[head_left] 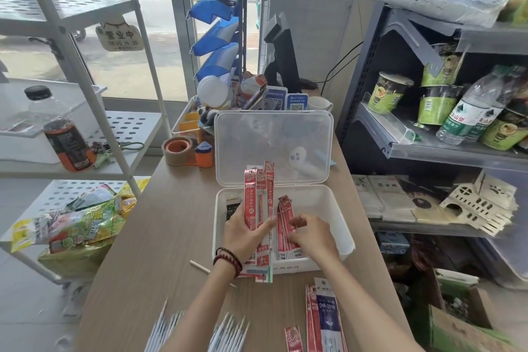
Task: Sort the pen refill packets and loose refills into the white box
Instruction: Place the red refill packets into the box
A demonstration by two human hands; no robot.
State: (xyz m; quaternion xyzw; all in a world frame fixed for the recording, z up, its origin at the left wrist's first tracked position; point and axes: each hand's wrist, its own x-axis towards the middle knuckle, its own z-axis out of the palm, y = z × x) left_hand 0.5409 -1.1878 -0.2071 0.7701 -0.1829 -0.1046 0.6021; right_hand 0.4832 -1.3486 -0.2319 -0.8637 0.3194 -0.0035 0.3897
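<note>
White box (341,217): partly hidden by hands.
Left hand (243,237): grips red packets (258,200).
Right hand (313,237): fingers curled, hold unclear.
Loose refills (228,331): cut off.

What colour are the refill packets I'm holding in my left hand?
Red with white lettering. The refill packets in the left hand show best in the head view.

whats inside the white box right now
In the white box lie red packets, pinched by the right hand, and a dark packet at its left wall. The left hand and its bundle of packets hide the floor between.
</note>
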